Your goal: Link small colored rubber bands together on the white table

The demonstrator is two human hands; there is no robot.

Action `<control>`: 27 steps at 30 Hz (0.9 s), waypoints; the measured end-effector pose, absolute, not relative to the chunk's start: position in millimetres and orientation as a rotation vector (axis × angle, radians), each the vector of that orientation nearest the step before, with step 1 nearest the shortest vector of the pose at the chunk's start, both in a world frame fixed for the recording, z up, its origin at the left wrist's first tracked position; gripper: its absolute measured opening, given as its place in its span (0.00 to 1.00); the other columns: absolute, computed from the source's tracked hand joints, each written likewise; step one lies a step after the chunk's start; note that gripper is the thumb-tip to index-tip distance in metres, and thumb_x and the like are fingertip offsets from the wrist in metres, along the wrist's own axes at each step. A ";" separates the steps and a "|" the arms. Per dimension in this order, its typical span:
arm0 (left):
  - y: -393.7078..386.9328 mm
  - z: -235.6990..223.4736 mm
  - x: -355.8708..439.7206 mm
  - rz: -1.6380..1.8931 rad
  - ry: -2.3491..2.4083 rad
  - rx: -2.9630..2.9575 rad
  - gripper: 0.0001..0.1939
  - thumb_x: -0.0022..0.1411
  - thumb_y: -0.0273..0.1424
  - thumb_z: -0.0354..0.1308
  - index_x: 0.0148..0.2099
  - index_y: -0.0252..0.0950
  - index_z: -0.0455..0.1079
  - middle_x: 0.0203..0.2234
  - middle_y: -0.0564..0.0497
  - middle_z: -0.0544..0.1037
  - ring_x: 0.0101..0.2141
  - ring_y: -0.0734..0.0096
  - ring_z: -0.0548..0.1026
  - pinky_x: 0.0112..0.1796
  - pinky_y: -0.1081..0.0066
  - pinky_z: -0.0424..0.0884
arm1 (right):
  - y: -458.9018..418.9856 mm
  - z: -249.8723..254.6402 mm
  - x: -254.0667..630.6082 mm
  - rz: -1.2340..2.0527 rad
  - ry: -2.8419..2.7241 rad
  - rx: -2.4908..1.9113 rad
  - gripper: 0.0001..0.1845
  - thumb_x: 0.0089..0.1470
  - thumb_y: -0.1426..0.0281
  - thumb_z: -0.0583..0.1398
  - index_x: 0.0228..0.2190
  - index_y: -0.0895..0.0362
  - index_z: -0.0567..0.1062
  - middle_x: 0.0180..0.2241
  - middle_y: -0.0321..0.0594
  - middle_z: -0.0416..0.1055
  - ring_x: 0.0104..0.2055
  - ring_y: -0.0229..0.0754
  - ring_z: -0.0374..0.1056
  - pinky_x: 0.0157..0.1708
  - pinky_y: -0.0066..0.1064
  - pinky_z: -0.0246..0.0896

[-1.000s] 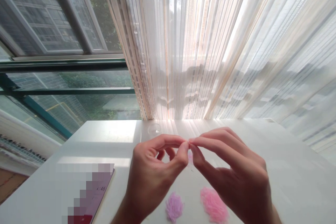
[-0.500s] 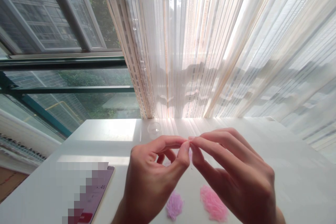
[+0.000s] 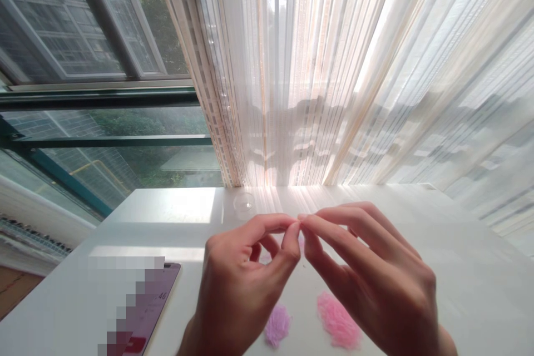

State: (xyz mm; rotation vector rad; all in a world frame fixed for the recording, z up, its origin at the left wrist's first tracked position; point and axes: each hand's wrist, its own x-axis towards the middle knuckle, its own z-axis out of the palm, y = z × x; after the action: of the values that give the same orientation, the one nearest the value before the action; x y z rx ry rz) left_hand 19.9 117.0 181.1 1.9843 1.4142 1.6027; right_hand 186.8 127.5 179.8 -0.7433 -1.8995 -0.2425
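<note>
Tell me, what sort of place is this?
It looks like a room in a home, though I can't be sure: a white table stands by a sheer striped curtain, and another building shows through the window.

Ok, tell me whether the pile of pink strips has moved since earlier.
No: judged against the smartphone on the white table, the pile of pink strips keeps its place; only the camera view shifted slightly.
</note>
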 end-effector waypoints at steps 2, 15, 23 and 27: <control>117.3 180.4 19.7 1.609 1.420 1.993 0.03 0.64 0.30 0.65 0.36 0.41 0.81 0.17 0.62 0.77 0.15 0.81 0.70 0.18 0.80 0.66 | 127.1 179.3 187.3 -0.245 -1.904 -0.739 0.12 0.56 0.85 0.66 0.42 0.63 0.81 0.34 0.44 0.76 0.37 0.41 0.69 0.34 0.32 0.68; 123.4 182.9 19.4 1.661 1.386 1.966 0.04 0.60 0.25 0.66 0.34 0.40 0.79 0.18 0.63 0.76 0.18 0.84 0.71 0.21 0.86 0.68 | 127.8 179.3 183.7 -0.158 -1.853 -0.732 0.11 0.56 0.85 0.66 0.40 0.61 0.80 0.34 0.44 0.76 0.36 0.41 0.70 0.34 0.33 0.70; 123.5 184.0 19.2 1.647 1.376 1.908 0.04 0.60 0.25 0.66 0.34 0.39 0.79 0.18 0.62 0.77 0.18 0.83 0.72 0.21 0.86 0.69 | 129.4 182.0 181.9 -0.084 -1.848 -0.696 0.11 0.56 0.86 0.65 0.40 0.62 0.80 0.33 0.43 0.77 0.36 0.40 0.70 0.34 0.33 0.70; 123.1 184.5 19.2 1.653 1.373 1.925 0.05 0.60 0.25 0.66 0.34 0.40 0.79 0.20 0.63 0.78 0.19 0.83 0.72 0.22 0.85 0.69 | 132.2 184.9 182.8 -0.064 -1.845 -0.660 0.11 0.56 0.86 0.65 0.38 0.62 0.80 0.32 0.42 0.78 0.35 0.40 0.70 0.33 0.32 0.70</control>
State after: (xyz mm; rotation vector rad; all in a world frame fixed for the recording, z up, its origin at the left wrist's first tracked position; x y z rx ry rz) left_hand 19.2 123.1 184.5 1.9249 1.3725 1.6528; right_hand 182.8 132.2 184.9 -0.6600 -1.8452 -0.0643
